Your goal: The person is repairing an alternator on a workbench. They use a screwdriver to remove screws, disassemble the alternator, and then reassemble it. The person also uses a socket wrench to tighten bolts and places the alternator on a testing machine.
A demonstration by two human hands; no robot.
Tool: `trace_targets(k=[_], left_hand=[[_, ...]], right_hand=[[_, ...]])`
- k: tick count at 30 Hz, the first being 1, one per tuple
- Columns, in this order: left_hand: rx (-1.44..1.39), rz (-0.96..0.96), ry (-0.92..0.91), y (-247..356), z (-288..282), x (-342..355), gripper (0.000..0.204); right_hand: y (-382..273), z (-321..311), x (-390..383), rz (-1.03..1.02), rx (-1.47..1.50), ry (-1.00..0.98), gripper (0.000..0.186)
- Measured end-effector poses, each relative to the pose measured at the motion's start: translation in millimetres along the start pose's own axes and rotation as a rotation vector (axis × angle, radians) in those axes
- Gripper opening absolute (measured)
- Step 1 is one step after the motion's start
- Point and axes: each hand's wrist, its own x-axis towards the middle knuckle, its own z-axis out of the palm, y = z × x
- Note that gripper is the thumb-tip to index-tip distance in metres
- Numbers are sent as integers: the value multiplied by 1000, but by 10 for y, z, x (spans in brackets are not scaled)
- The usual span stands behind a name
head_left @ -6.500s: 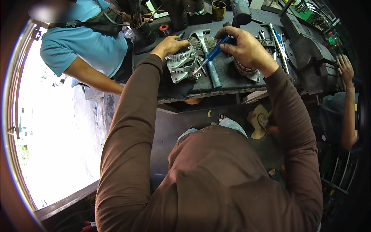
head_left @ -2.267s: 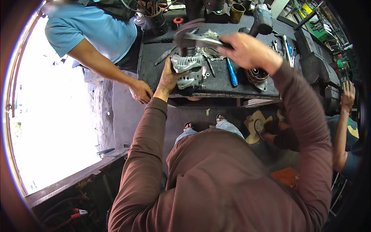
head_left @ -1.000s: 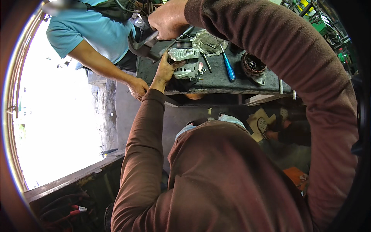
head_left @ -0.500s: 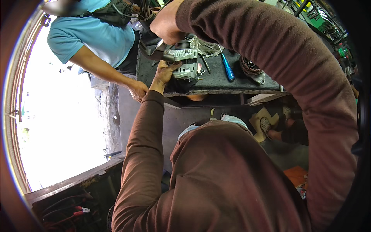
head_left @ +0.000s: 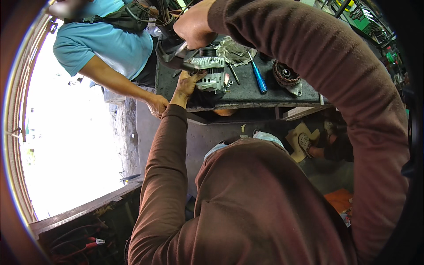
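A silver alternator with a black ribbed pulley on top stands near the front edge of the dark bench. My left hand grips its left side, the fingers reaching along the casing. Above it, my right hand is closed around the handle of a claw hammer; most of the handle is hidden by the hand. The hammer's striking end sits close against the alternator's left side, just above my left fingers. Whether it touches cannot be made out.
A blue-handled screwdriver, a dark rod, small nuts and crumpled plastic lie right of the alternator. Farther right is a round part with copper windings. A person in a light blue shirt stands at left, a hand near my left forearm.
The hammer has shifted slightly, along with my right hand, which has moved a little to the right. My left hand and the alternator stay nearly where they were.
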Motion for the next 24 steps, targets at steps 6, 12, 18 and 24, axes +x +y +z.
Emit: trace_targets(k=[6, 12, 18, 24], left_hand=[[11, 13, 96, -56, -85, -144, 76], [-37, -14, 80, 58, 78, -130, 76], [-40, -68, 96, 94, 9, -150, 68], [-16, -32, 66, 141, 56, -111, 67]], right_hand=[[46, 82, -814, 204, 435, 179, 39], [-284, 1602, -1441, 588, 1048, 607, 44], [-736, 2232, -1589, 755, 1500, 674, 37], [-893, 2351, -1456, 654, 1432, 858, 35]])
